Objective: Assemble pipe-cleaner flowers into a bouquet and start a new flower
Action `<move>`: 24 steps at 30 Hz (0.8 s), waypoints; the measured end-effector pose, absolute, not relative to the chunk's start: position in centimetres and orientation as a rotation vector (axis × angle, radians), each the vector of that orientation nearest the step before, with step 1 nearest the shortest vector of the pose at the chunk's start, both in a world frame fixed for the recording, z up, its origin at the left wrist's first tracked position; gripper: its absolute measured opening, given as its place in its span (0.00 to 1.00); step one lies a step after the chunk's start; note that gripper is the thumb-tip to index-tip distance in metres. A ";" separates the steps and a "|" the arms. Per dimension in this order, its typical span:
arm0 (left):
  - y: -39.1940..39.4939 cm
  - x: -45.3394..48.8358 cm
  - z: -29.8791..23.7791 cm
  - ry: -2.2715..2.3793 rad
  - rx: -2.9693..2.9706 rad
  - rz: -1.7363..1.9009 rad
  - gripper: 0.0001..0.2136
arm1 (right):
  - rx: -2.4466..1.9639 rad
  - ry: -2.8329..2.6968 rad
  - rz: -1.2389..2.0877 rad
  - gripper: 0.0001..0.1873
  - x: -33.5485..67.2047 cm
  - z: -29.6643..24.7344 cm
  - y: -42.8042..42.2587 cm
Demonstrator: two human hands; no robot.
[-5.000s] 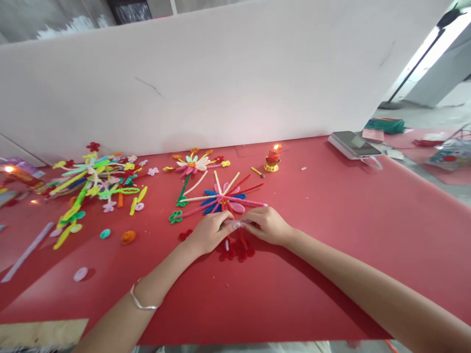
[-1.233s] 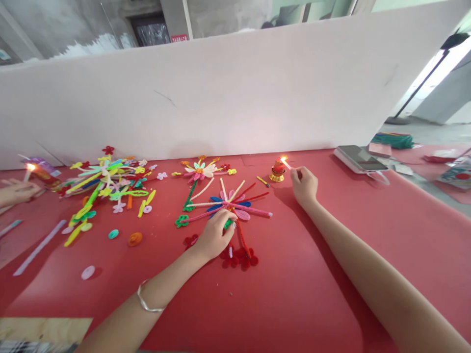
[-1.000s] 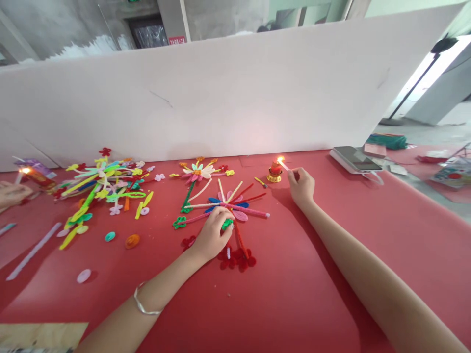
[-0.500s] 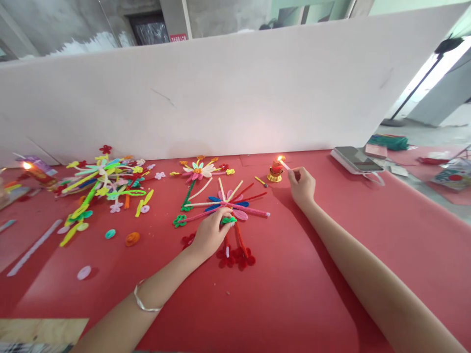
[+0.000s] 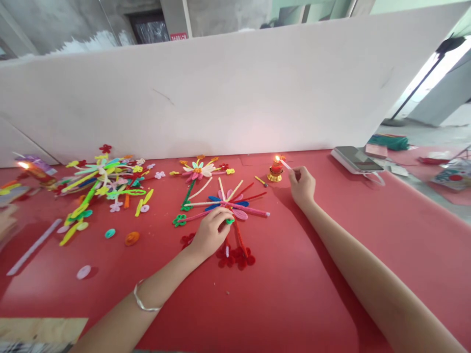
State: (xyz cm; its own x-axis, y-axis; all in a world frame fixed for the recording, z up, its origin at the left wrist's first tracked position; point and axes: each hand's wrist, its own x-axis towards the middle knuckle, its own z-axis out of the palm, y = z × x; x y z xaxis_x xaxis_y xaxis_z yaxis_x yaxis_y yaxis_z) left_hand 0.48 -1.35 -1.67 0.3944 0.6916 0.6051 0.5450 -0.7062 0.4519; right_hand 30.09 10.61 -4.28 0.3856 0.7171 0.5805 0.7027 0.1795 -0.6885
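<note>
My right hand point(image 5: 303, 186) pinches a short pale stick point(image 5: 285, 164), its tip close to the flame of a red candle point(image 5: 277, 167) in a gold holder point(image 5: 274, 177). What the stick is made of, I cannot tell. Fingers closed, my left hand point(image 5: 213, 229) grips a small green pipe-cleaner flower point(image 5: 230, 221), mostly hidden by the fingers. Just beyond that hand lies a large pipe-cleaner flower point(image 5: 241, 214) with pink and blue petals and cream, red and pink stems. Red pipe-cleaner flowers point(image 5: 243, 258) on red stems lie below it.
A finished-looking pipe-cleaner flower point(image 5: 198, 170) and a colourful heap of pipe cleaners point(image 5: 105, 179) lie to the left. Another lit candle point(image 5: 35, 171) burns at far left, near another person's hand point(image 5: 6, 223). A white device point(image 5: 356, 161) with a screen rests behind right. A white board point(image 5: 221, 98) borders the table.
My left hand has turned slightly, and less of the green flower shows. The right hand's stick has shifted slightly at the flame. At far left, another person's hand has come further into view.
</note>
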 end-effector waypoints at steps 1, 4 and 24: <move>-1.5 0.5 -1.5 1.120 2.463 1.198 0.08 | -1.524 -1.323 0.018 0.12 30.1 -4.3 10.6; -1.9 0.7 -0.9 1.121 2.450 1.177 0.07 | -1.514 -1.322 0.026 0.12 30.0 -4.3 10.6; -1.3 0.6 -1.5 1.120 2.519 1.230 0.05 | -1.519 -1.319 0.023 0.13 30.0 -4.2 10.5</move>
